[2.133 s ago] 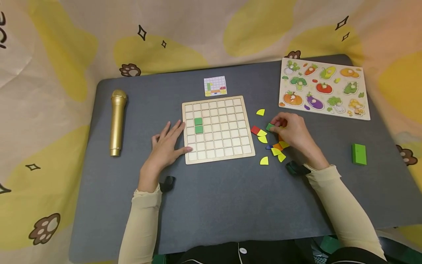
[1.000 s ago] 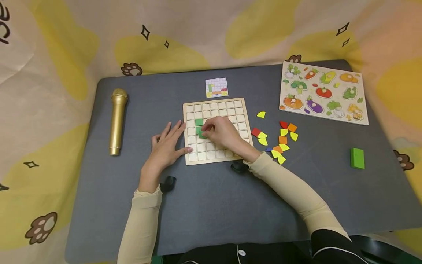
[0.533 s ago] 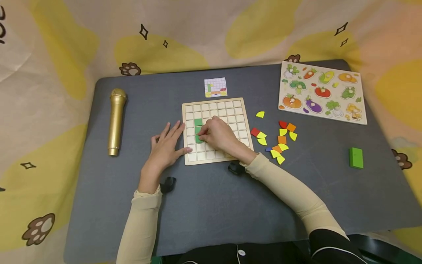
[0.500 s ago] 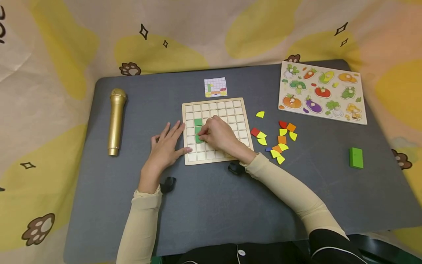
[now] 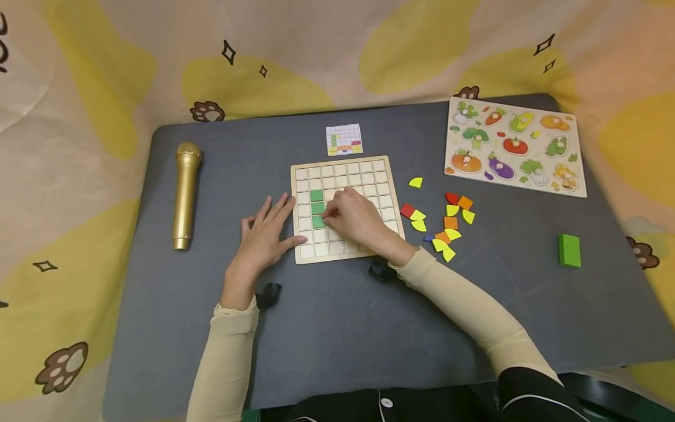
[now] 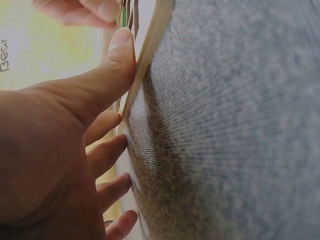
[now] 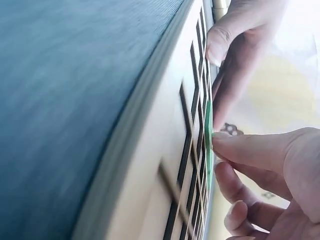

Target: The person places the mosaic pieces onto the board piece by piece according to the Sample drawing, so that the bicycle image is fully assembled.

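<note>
A wooden grid board [image 5: 348, 257] lies flat on the table. Three green square tiles [image 5: 317, 208] sit in a column in its left part. My left hand [image 5: 265, 232] rests at the board's left edge, fingers spread, thumb on the frame near the lower left corner. My right hand [image 5: 357, 220] is over the middle of the board, its fingertips at the right edge of the lowest green tile [image 5: 318, 221]. In the right wrist view the thumb [image 7: 227, 145] touches or nearly touches a green tile [image 7: 208, 135]; the other fingers are loosely bent.
Loose yellow, red, orange and blue pieces [image 5: 450, 223] lie right of the board. A pattern card [image 5: 344, 139] lies behind it. A gold microphone [image 5: 186, 196] is at left, a vegetable puzzle board [image 5: 517, 146] at back right, and a green block [image 5: 569, 251] at far right.
My right hand picked up a green tile from the loose pieces and brought it left to the board. The tile now lies below the other two, and the fingertips have shifted slightly right.
</note>
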A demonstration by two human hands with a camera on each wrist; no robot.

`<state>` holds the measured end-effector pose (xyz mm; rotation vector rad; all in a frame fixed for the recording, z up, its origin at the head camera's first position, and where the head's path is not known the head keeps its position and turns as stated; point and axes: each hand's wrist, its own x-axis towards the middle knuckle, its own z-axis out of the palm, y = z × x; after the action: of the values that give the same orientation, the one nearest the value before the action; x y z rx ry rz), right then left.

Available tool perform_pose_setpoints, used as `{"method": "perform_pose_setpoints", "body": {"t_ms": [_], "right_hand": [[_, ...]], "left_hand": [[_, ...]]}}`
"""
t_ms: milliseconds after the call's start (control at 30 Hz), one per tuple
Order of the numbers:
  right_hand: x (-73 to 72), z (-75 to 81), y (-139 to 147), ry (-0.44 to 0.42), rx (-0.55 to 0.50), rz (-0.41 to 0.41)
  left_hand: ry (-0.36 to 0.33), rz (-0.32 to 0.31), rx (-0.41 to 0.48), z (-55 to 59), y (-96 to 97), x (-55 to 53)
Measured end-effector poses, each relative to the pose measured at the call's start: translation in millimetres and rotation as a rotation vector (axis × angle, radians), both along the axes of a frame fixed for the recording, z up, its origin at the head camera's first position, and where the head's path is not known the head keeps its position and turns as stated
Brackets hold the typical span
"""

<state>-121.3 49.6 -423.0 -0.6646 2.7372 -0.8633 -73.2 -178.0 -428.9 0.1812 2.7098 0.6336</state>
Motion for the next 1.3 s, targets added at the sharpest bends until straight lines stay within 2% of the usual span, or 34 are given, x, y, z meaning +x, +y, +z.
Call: {"method": "perform_pose_setpoints", "body": {"t_ms": [467,633,733,1067,1300], "right_hand": [[4.2,-1.7,98.3,-0.051,-0.06,-0.226],[8.9,0.6,130.9,-0.106,-0.02,-0.301],[11.2,2.0,144.9,-0.144,0.018,-0.314],[14.2,3.7,153.6,-0.202,0.045,-0.37],[11.4,7.6,149.5,-0.161,0.008,-0.358]], "left_hand": [[-0.004,-0.007,0.012,-1.7,-1.8,0.2],[-0.003,-0.008,0.013,-3.0,-2.2,-0.2],[-0.003,-0.009,0.013,-3.5,-2.6,-0.3],[-0.004,-0.009,0.016,-3.0,-2.2,-0.2],[-0.001,-0.008,0.018,-3.3,-1.7,-0.1]]}}
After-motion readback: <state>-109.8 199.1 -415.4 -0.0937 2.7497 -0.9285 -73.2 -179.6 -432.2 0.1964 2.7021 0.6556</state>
